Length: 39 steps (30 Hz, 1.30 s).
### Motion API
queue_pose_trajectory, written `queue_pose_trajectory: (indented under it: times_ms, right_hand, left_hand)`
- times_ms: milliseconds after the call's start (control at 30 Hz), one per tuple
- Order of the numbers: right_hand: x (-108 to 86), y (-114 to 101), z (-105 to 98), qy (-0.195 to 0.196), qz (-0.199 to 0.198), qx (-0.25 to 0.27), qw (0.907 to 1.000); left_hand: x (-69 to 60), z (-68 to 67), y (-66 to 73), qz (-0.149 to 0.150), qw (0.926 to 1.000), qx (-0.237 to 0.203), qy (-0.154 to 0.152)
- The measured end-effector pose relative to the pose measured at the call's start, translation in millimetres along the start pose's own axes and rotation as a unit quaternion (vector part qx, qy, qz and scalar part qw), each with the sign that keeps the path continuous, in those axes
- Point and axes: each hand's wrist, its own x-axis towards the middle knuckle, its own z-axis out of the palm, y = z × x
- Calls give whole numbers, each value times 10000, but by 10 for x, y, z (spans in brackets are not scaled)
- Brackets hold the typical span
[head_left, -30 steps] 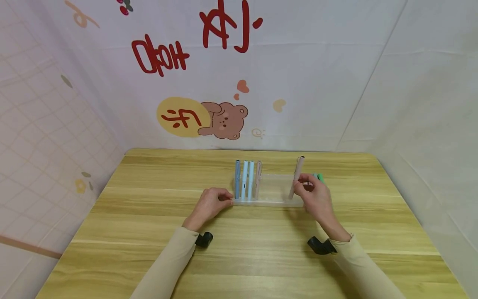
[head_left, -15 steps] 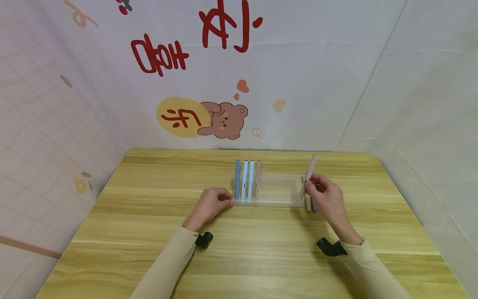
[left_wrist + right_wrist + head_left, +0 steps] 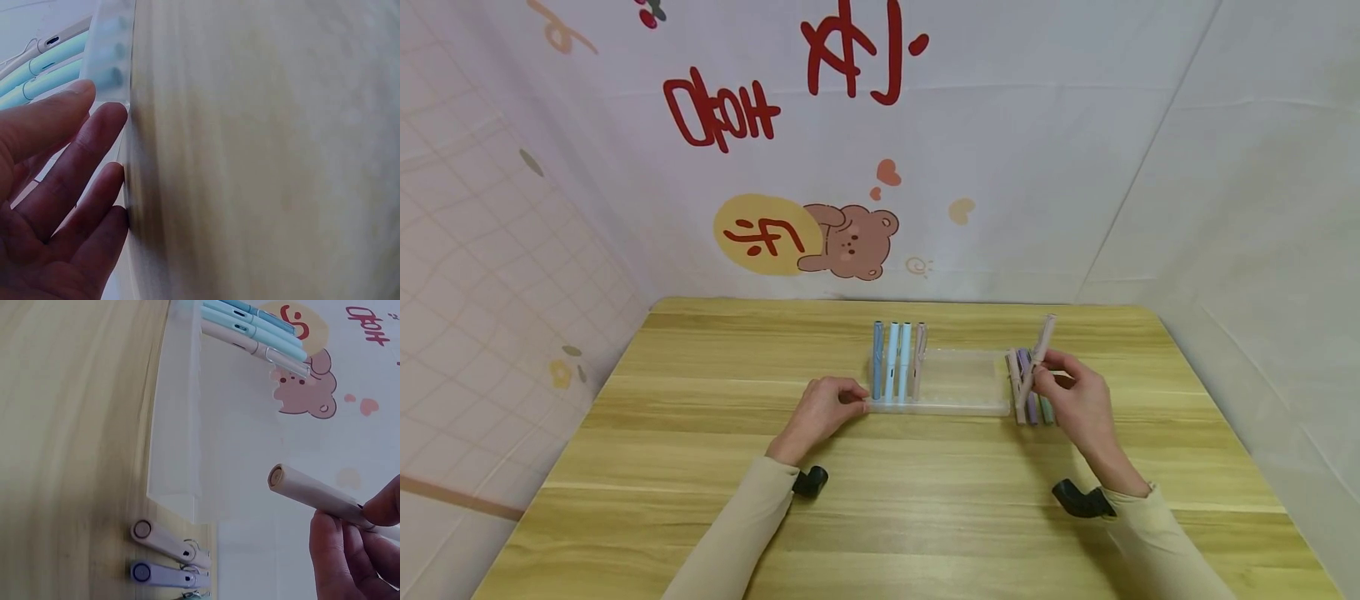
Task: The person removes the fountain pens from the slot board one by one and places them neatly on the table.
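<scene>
A clear plastic pen rack (image 3: 955, 409) stands on the table. Toward its left end several pens are upright: a darker blue pen (image 3: 877, 358), two light blue pens (image 3: 891, 358) and a pale pink pen (image 3: 919, 358). My left hand (image 3: 823, 412) holds the rack's left front corner between thumb and forefinger; the left wrist view shows the other fingers spread below. Thumb and fingers of my right hand (image 3: 1075, 400) pinch another pale pink pen (image 3: 319, 494), tilted in the air just past the rack's right end. Under it lie a pinkish pen (image 3: 1019, 412) and a purple pen (image 3: 165, 574).
A green pen (image 3: 1048, 412) lies beside the purple one, partly behind my right hand. The wood-grain table (image 3: 880, 517) meets a white printed cloth (image 3: 1000, 167) at the back. Black wrist mounts (image 3: 1082, 500) sit at both cuffs.
My right hand has moved to the right with the pale pink pen, from in front of the rack to above the pens lying beside it. The left hand stays at the rack's corner.
</scene>
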Motion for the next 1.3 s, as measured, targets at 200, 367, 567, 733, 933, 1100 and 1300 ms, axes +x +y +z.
queue_pose_trajectory:
  times_ms: [200, 367, 567, 733, 933, 1100, 1300]
  right_hand:
    - [8, 37, -105, 30, 53, -76, 10000]
    - [13, 81, -185, 99, 124, -204, 9997]
    - [24, 180, -300, 39, 328, -447, 9985]
    - [47, 272, -408, 12, 394, -682, 9969]
    - [102, 353, -479, -195, 518, -575, 9968]
    - [141, 393, -518, -336, 544, -802, 9947]
    - [172, 444, -566, -444, 538, -881, 9937]
  left_hand:
    - [-3, -5, -8, 86, 10000, -43, 5]
    - [-6, -4, -16, 96, 9999, -72, -38]
    - [-6, 5, -11, 91, 9999, -69, 5]
    - [0, 0, -6, 75, 9999, -77, -23]
    - [1, -5, -16, 15, 10000, -17, 0]
    - [-1, -13, -15, 13, 10000, -35, -21]
    - [4, -17, -2, -25, 10000, -73, -62]
